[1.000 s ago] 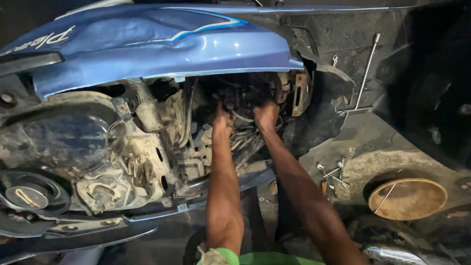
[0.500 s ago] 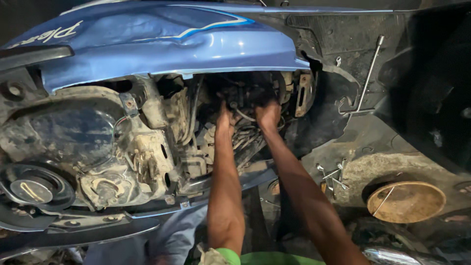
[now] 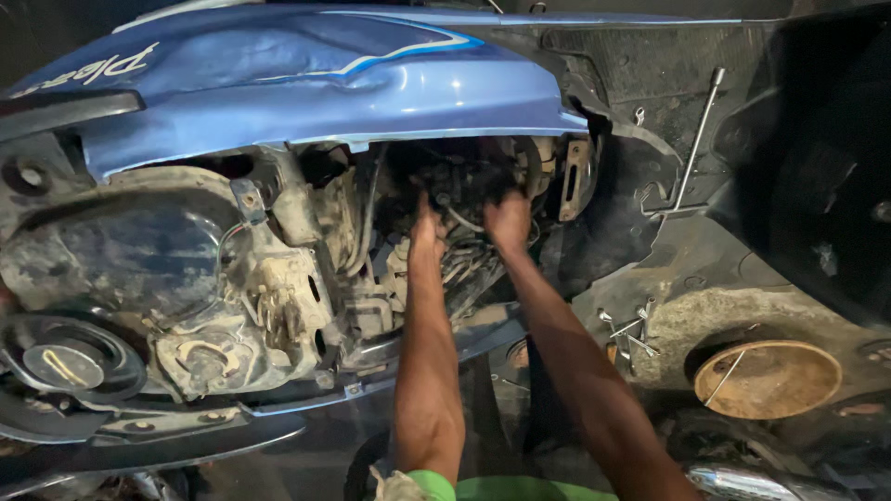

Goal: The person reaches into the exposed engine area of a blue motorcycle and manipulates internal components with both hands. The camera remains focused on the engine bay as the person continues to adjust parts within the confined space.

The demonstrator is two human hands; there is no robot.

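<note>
We had both hands deep in the dirty engine (image 3: 464, 232) under the blue scooter cover (image 3: 325, 83). Our left hand (image 3: 427, 232) and right hand (image 3: 509, 221) were close together. We could not tell how our fingers were bent. A long metal tool (image 3: 691, 153) lay far right.

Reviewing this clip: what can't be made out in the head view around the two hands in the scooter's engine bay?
- Fingertips of the left hand and right hand: buried among dark engine parts; grip unclear.
- The part being touched: in shadow under the blue body panel.
- Small metal pieces on the floor: too small to identify.
- Round cover: partly cut off by the left edge.
</note>
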